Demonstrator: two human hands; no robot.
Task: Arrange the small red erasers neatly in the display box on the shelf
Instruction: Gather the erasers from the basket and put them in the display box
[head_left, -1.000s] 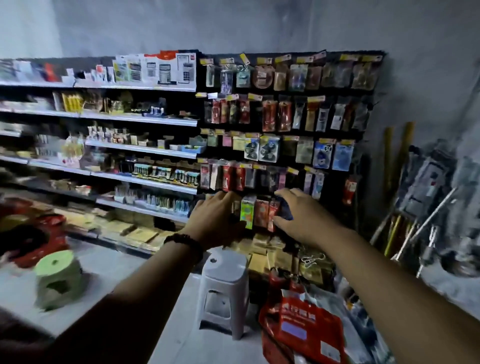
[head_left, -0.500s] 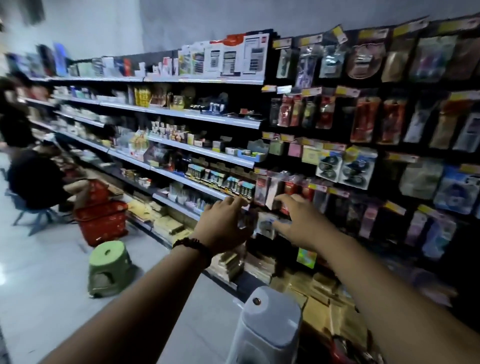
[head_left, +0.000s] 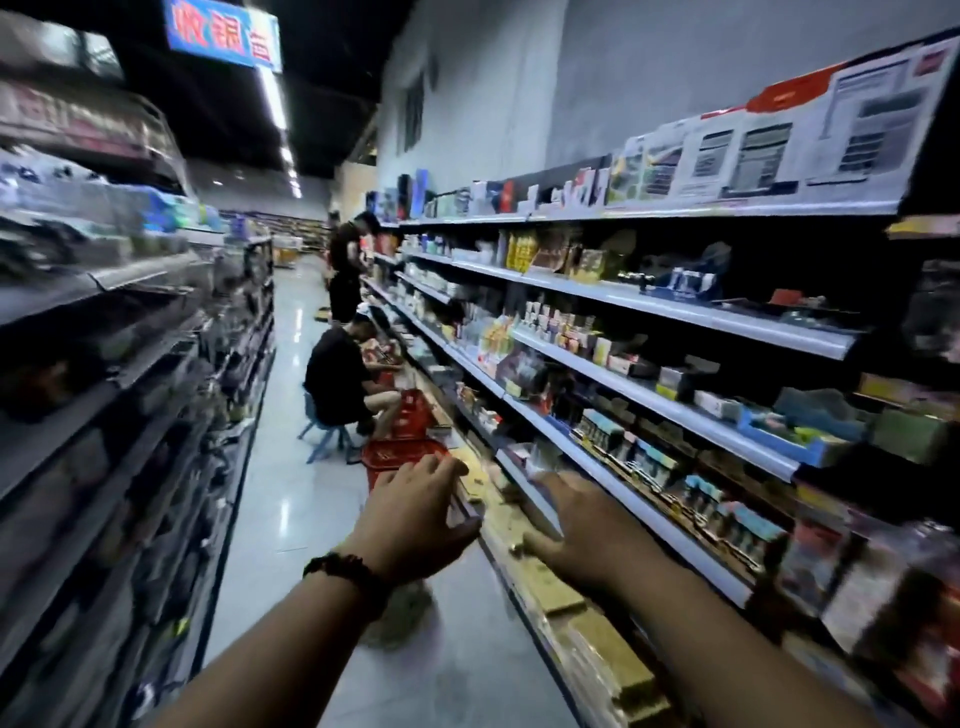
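Note:
Both my hands are stretched out in front of me over the aisle, beside the stationery shelving on my right. My left hand (head_left: 415, 512), with a dark bead bracelet at the wrist, has its fingers spread and holds nothing. My right hand (head_left: 571, 525) is also flat with straight fingers, close to the front edge of a lower shelf (head_left: 675, 545) and blurred by motion. I cannot pick out the small red erasers or their display box among the blurred goods on the shelves.
A person in black (head_left: 337, 384) sits on a blue stool in the aisle ahead, beside red shopping baskets (head_left: 400, 454). Another person (head_left: 345, 265) stands farther back. Shelving (head_left: 130, 389) lines the left side. Stacked paper packs (head_left: 550, 587) lie on the bottom shelf at right.
The view has swung left, from the hanging packets to down the aisle. Both hands have left the hanging packets and now hover with open fingers by the lower shelf.

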